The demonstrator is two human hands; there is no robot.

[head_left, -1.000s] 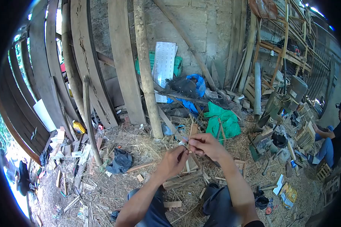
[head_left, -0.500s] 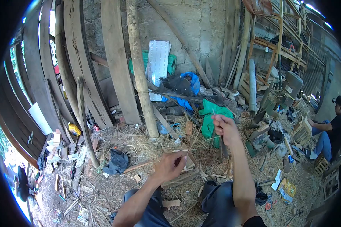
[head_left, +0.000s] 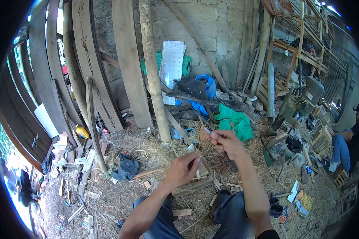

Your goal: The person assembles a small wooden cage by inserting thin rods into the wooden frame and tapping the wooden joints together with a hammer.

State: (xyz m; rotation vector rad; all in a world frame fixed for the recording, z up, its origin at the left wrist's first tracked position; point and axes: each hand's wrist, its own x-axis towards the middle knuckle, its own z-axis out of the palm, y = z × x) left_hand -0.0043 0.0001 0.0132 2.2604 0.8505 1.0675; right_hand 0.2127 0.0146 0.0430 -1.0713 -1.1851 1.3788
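My left hand (head_left: pixel 182 170) is closed in a pinch in front of my knees, on a thin pale wooden strip (head_left: pixel 204 153) that slants up and away. To its right and a little higher, my right hand (head_left: pixel 227 144) is closed too. A dark, blade-like tool (head_left: pixel 233 162) sticks out below that hand, mostly hidden behind the palm and wrist. A small whitish tip (head_left: pixel 207 130) shows at the right thumb and fingertips; I cannot make out what it belongs to. The two hands are apart, above a wooden block (head_left: pixel 193 186) on the ground.
Straw and wood scraps litter the ground. A green cloth (head_left: pixel 235 122) lies ahead beside a blue tarp (head_left: pixel 206 85). A wooden pole (head_left: pixel 154 75) stands in front. A black bag (head_left: pixel 125 169) lies to the left, a yellow packet (head_left: pixel 303 202) to the right. Another person (head_left: pixel 341 149) sits far right.
My right hand has come down and left, closer to my left hand, and turned so the whitish tip points left. My left hand still pinches the strip. The view has shifted slightly.
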